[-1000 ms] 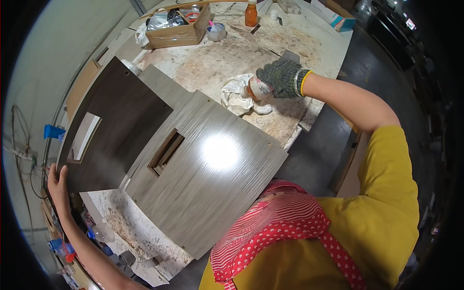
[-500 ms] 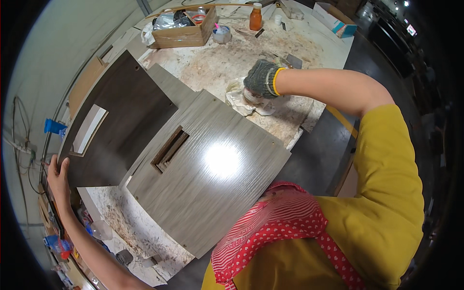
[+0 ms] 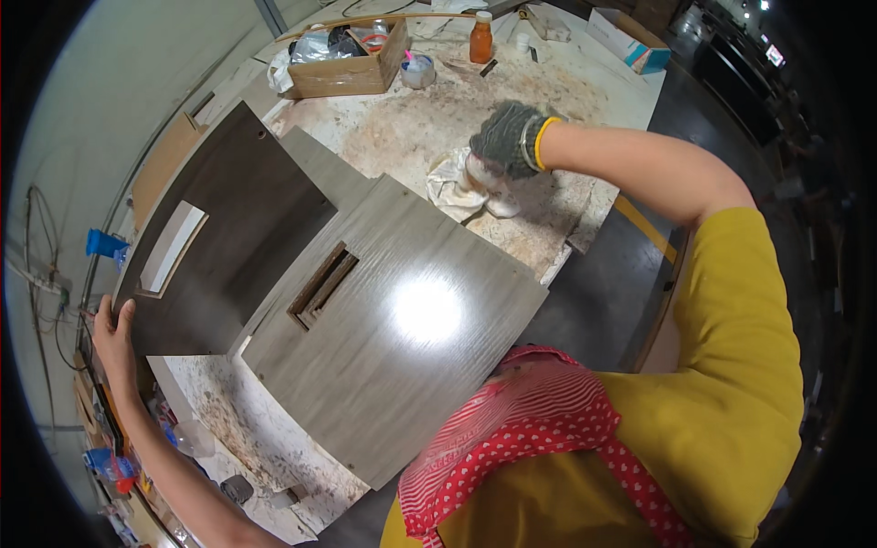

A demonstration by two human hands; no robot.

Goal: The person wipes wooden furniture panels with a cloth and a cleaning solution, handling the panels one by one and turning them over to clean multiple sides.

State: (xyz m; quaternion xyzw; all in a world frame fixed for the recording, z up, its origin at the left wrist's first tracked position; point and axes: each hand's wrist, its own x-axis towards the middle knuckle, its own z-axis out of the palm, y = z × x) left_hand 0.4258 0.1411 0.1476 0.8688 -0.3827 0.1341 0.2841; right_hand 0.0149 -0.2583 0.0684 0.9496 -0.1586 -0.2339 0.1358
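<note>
My bare left hand (image 3: 113,338) grips the lower left edge of a dark brown wood panel (image 3: 247,196), which stands tilted up and has a rectangular cutout. Its inner edge meets a flat grey wood-grain panel (image 3: 384,365) with a slot cut through it and a bright light reflection. Beyond that panel, my right hand (image 3: 508,142), in a dark grey knit glove with a yellow cuff, is closed on a crumpled white rag (image 3: 453,190) at the tabletop. Its fingertips are partly hidden by the rag and the hand itself.
The stained worktable (image 3: 384,137) carries an open cardboard box (image 3: 343,80) of odds and ends, a small tub (image 3: 417,73), an orange bottle (image 3: 480,38) and, at the far right corner, a blue-and-white carton (image 3: 628,41). Cables (image 3: 41,247) hang along the left wall.
My right hand has shifted slightly right and up, and the rag under it has changed shape. The left hand stays on the panel edge.
</note>
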